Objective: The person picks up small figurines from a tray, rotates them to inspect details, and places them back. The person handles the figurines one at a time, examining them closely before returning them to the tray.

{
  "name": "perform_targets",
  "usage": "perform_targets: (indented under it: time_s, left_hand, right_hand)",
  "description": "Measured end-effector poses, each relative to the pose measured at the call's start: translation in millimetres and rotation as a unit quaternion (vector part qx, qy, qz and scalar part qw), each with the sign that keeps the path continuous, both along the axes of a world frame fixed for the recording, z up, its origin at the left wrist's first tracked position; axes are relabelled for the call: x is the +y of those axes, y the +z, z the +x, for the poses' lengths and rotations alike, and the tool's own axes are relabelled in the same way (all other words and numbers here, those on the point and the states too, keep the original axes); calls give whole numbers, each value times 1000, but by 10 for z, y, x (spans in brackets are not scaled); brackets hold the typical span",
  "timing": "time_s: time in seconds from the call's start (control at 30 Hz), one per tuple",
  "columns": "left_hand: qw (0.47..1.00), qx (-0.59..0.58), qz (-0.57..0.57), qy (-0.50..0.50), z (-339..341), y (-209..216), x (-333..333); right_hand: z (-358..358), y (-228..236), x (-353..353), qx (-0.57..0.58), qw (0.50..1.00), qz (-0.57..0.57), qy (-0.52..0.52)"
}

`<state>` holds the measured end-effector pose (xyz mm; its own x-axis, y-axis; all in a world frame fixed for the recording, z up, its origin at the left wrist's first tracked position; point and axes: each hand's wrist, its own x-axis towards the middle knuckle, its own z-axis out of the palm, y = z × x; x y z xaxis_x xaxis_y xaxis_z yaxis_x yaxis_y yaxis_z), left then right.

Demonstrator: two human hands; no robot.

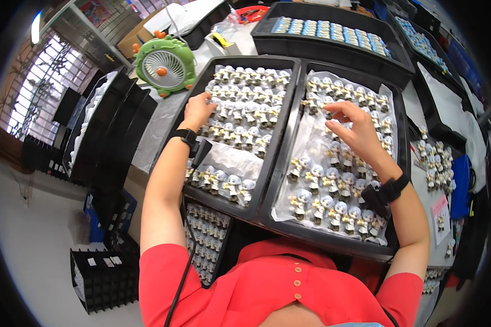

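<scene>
Two black trays lined with white plastic sheet lie side by side before me, the left tray (281, 122) and the right tray (271, 188). Both hold rows of small figurines (232, 184) with pale hair and white-and-dark clothing. My left hand (198, 111) reaches over the left tray's outer edge, its fingers curled at the end of a figurine row; what lies between the fingertips is hidden. Above the right tray hovers my right hand (355, 131), thumb and forefinger apart with nothing seen between them. A figurine (311, 103) stands just left of its fingertips.
A green fan (165, 62) stands beyond the left tray. Behind the right tray is another black tray (333, 48) with blue-and-white pieces. More figurines (435, 163) lie on the right-hand table, near a blue bin (461, 185). Black crates (106, 278) stand on the floor at left.
</scene>
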<state>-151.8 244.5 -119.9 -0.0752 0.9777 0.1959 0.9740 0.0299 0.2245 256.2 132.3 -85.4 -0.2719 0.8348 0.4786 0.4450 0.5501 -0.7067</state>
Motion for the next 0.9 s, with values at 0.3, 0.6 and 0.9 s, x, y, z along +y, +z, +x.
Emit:
perform_targets:
  time_s: [0.3, 0.6, 0.9]
  left_hand:
    - [942, -308, 39, -127, 460, 610, -402]
    - [682, -611, -178, -361, 2039, 949, -1506]
    - [609, -733, -236, -190, 2047, 397, -1268]
  right_hand:
    - [137, -59, -23, -203, 965, -164, -32]
    - [65, -204, -169, -305, 945, -120, -25]
    - [-59, 176, -196, -20, 998, 61, -18]
